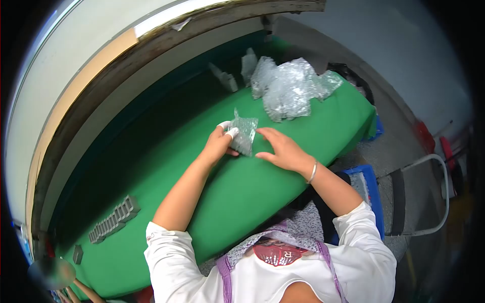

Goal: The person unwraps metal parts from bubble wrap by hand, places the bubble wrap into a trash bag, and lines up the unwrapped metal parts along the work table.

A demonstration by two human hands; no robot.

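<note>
A small clear bubble-wrap bag (244, 135) is held above the green-covered table (242, 189). My left hand (221, 141) grips its left side, with white coverings on the thumb and a fingertip. Whether anything is inside the bag I cannot make out. Close to the bag's right edge, my right hand (284, 150) has its thumb and fingers apart, with nothing between them. A metal bracelet (312, 172) circles my right wrist.
A pile of bubble-wrap bags (290, 88) lies at the table's far right. A row of grey metal-looking blocks (114, 219) stands at the left, with a single grey block (77, 254) nearby. Another person's arm (86, 290) shows at lower left. A blue crate (373, 197) is beside me.
</note>
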